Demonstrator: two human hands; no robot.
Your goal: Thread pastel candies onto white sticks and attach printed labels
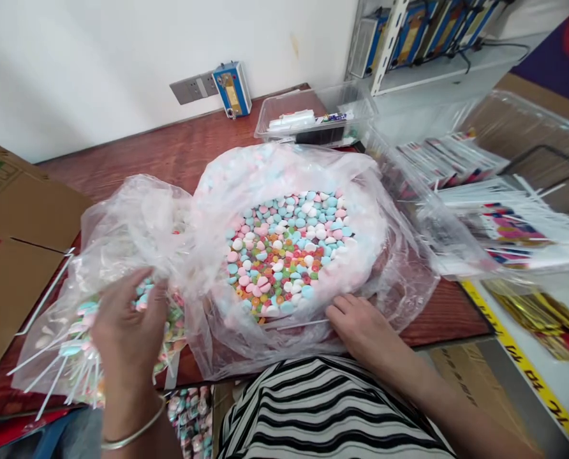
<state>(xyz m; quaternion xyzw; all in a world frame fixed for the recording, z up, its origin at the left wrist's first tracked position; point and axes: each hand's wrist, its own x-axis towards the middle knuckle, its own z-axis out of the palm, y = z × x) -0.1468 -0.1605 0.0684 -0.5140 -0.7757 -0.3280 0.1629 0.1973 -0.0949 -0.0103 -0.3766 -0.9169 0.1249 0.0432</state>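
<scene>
The fingers of the left hand (129, 319) are curled loosely into a clear bag of lollipops (97, 299), their tips pressed among the pastel candy heads; whether they pinch one stick cannot be told. White sticks fan out below and to the left of those fingers, poking from the bag's mouth. A thin bangle (134, 430) rings the wrist behind them.

The fingers of the right hand (361, 328) lie flat and slightly spread, holding nothing, resting on the near edge of a larger plastic bag (384, 210). Just beyond the fingertips sits its open heap of loose heart-shaped candies (287, 248) in pink, blue, white and orange.

Farther out from both hands, a red-brown table (169, 153) carries everything. Past the big bag stands a clear plastic bin (313, 118); right of the right hand lie packs of white sticks (495, 204); left of the left hand is a cardboard box (16, 242).
</scene>
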